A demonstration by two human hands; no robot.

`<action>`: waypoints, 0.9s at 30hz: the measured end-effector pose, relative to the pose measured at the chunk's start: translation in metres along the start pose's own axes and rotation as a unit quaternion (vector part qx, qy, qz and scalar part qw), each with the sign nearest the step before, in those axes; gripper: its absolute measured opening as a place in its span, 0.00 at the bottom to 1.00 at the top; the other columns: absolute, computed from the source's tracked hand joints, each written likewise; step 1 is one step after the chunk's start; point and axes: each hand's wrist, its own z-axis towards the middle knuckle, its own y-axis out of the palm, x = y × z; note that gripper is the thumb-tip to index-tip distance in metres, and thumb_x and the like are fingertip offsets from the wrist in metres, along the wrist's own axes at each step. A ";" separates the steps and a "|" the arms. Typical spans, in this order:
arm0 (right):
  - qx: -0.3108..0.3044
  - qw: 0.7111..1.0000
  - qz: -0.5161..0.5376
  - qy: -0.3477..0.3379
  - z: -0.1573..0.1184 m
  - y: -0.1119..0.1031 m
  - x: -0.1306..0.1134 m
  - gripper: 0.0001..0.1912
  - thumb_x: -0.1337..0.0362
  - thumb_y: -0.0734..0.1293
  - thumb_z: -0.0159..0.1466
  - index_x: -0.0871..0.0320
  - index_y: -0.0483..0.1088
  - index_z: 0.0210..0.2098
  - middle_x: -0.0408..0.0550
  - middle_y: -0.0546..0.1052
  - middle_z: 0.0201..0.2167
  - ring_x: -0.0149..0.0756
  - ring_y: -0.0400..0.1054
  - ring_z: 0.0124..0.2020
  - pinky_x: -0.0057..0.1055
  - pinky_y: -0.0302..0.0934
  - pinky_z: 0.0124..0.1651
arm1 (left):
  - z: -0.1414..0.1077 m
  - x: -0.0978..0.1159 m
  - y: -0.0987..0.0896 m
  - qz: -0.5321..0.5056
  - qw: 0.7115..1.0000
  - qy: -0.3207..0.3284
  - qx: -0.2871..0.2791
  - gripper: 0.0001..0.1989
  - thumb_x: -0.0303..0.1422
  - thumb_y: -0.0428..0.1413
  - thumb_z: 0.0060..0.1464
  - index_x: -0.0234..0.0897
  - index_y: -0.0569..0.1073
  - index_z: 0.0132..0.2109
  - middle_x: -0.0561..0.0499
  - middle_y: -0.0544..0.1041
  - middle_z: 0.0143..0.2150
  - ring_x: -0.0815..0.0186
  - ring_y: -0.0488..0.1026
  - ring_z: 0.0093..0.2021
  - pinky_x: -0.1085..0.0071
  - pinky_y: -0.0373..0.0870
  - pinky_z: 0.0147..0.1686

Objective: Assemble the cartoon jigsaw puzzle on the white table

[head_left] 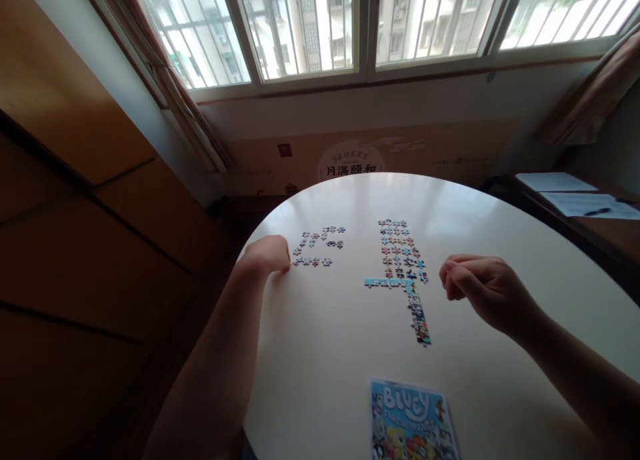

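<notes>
1. In the centre of the frame lies the joined puzzle strip (419,317), thin and flat, bent like a corner: a short pale-blue arm goes to the left, a longer, darker, many-coloured arm goes down.
2. Just above it, the rows of loose pieces (396,241) make a narrow block. Each piece has small rounded knobs and notches.
3. Left of centre, the scattered pieces (315,262) form a broken, rough ring.
4. Beside this ring is the left hand (269,253), with bent wrist and fingers curled down towards the table. I cannot tell whether it grasps a piece.
5. Right of the rows is the right hand (479,283), its fingers folded inward, thumb against them. Its inside is hidden, so I cannot tell if something is held.
6. At the bottom lies the rectangular picture sheet (413,423), blue, with "BLUEY" in rounded white letters.
7. All this rests on the white table (320,360), smooth, slightly shiny, with a curved edge.
8. At the right edge, white papers (555,182) and a dark pen (597,212) lie on a brown desk (613,232).
9. At the left stands a wooden cabinet (55,247) with flat panels; along the top, barred windows (300,30) between folded cloth curtains (183,103).
</notes>
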 end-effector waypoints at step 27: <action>-0.024 1.000 0.001 0.017 -0.001 0.005 0.008 0.28 0.56 0.58 0.72 0.57 0.66 0.17 0.46 0.69 0.21 0.33 0.65 0.23 0.30 0.58 0.26 | 0.006 -0.001 0.006 -0.083 0.987 -0.010 0.137 0.09 0.33 0.57 0.54 0.44 0.81 0.41 0.48 0.82 0.48 0.58 0.77 0.46 0.70 0.70 0.39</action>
